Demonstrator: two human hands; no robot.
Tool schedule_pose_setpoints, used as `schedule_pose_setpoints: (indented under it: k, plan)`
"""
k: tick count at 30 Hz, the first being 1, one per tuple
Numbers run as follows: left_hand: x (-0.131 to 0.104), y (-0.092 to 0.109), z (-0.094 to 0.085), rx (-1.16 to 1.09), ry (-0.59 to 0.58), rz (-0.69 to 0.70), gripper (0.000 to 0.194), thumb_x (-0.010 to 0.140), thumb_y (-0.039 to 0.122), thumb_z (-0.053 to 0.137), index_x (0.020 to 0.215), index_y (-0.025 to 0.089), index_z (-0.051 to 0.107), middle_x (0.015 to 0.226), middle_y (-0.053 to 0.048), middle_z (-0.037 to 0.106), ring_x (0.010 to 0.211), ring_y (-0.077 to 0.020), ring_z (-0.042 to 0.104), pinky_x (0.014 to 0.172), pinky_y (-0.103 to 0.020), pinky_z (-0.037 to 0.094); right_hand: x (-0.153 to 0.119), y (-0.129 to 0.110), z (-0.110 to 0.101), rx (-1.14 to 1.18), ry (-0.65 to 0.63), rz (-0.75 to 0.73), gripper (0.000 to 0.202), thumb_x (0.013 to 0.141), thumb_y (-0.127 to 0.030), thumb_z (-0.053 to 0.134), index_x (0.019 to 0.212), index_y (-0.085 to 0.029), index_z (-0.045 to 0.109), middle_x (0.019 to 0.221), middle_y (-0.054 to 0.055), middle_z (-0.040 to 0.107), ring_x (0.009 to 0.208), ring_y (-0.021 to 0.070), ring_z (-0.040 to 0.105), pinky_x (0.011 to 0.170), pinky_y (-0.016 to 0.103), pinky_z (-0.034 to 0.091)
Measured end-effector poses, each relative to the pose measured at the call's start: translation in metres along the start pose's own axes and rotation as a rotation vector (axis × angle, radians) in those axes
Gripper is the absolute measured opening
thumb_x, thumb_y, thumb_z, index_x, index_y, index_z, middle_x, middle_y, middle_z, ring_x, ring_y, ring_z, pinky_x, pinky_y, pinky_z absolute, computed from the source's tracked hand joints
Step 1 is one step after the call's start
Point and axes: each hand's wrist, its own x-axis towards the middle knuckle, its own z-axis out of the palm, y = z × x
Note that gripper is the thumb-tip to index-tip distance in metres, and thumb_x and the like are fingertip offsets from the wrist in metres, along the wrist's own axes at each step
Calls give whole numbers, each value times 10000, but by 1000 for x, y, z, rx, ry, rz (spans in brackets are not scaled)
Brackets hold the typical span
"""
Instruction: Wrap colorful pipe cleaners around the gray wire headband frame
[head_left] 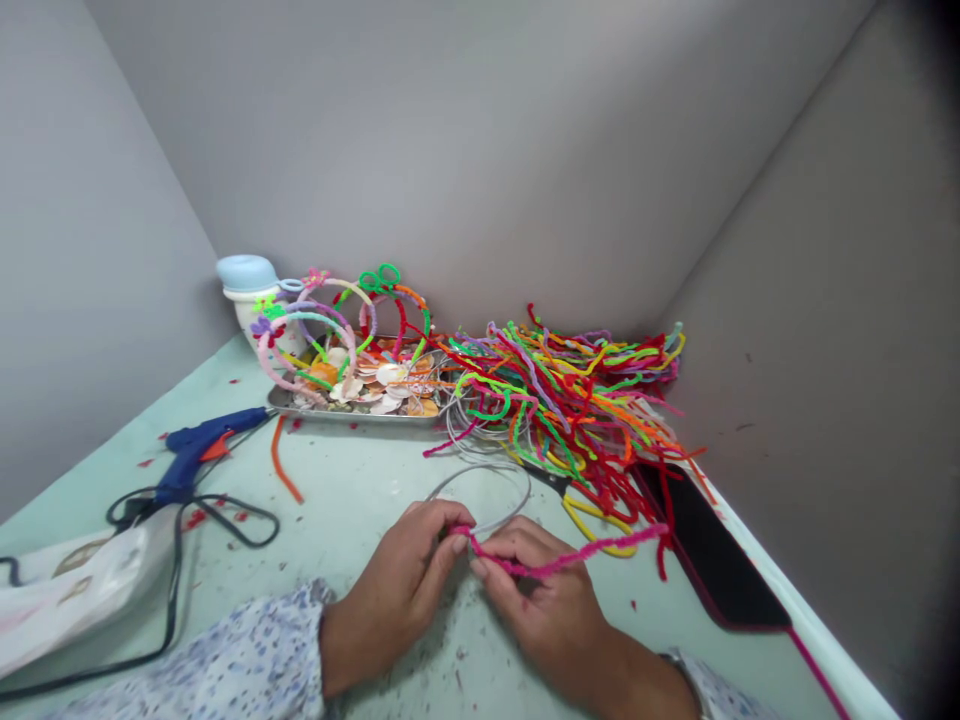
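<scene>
Both hands meet low in the middle of the head view, over the table. My left hand is closed in a pinch on a grey wire ring, where a bit of pink pipe cleaner is wrapped. The long free part of that pink pipe cleaner runs through the closed fingers of my right hand and sticks out to the right. The ring stands up beyond my fingertips, and its near part is hidden by my hands.
A heap of coloured pipe cleaners lies behind, with yellow-handled scissors and a phone on the right. Decorated headbands stand on a metal tray beside a white bottle. A blue glue gun with a black cord lies left.
</scene>
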Motion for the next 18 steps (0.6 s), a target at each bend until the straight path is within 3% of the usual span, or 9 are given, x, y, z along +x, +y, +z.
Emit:
schedule_pose_setpoints:
  k: [18]
  plan:
    - [3, 3, -2, 104, -47, 46, 229, 965, 278, 360, 859, 183, 539, 826, -37, 593, 791, -184, 512, 772, -312, 409, -5, -1, -2, -107, -23, -108, 80, 863, -149, 575, 893, -171, 646, 735, 46, 618, 698, 168, 590, 639, 278, 468]
